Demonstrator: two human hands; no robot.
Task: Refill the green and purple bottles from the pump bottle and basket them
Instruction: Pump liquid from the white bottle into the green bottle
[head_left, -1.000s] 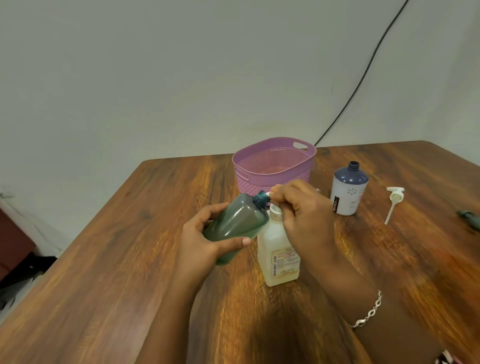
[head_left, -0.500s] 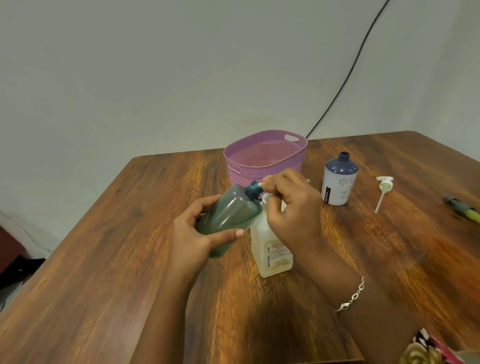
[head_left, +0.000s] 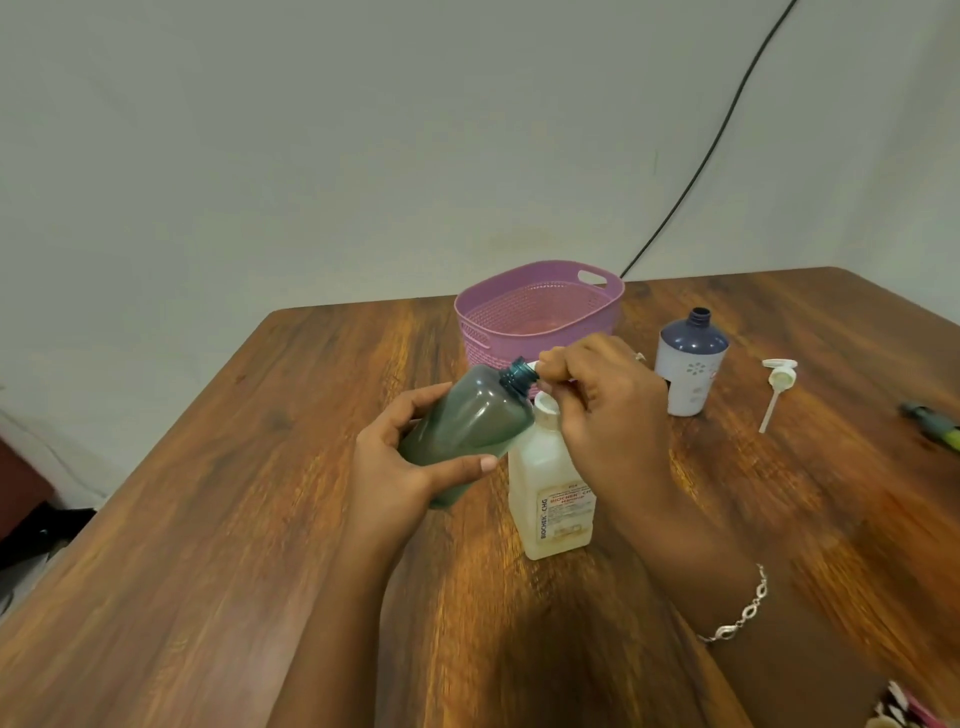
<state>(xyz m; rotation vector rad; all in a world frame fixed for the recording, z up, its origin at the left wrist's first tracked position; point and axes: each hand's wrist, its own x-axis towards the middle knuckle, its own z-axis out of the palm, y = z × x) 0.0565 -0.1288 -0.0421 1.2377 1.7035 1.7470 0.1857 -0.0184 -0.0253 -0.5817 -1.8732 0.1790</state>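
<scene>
1. Brown wooden table (head_left: 208, 571) fills the view, with a plain pale wall behind it.
2. Nearest, the left hand (head_left: 400, 467) grasps the green bottle (head_left: 467, 426) round its body, thumb on the near side and fingers on the far side.
3. The bottle's long axis runs from near-left, at its base, up to far-right, at its open neck. It is lifted off the table and tilted.
4. Just right of it the pump bottle (head_left: 550, 499) stands upright on the table.
5. The right hand (head_left: 608, 415) is curled over the top of the pump bottle and pinches its white spout (head_left: 532, 365).
6. The coming move turns on one relation: the spout tip is right at the mouth of the green neck. Whether it is inside cannot be told.
7. The pump's top is hidden under the right hand. The level of liquid inside the green bottle is hard to make out.
8. Farther right the purple bottle (head_left: 688, 374) stands open, with a loose white pump (head_left: 776, 384) lying beside it.
9. Behind the hands is the pink basket (head_left: 480, 332), which holds no bottle.
10. At the right edge a green-yellow object (head_left: 935, 431) is cut off.
</scene>
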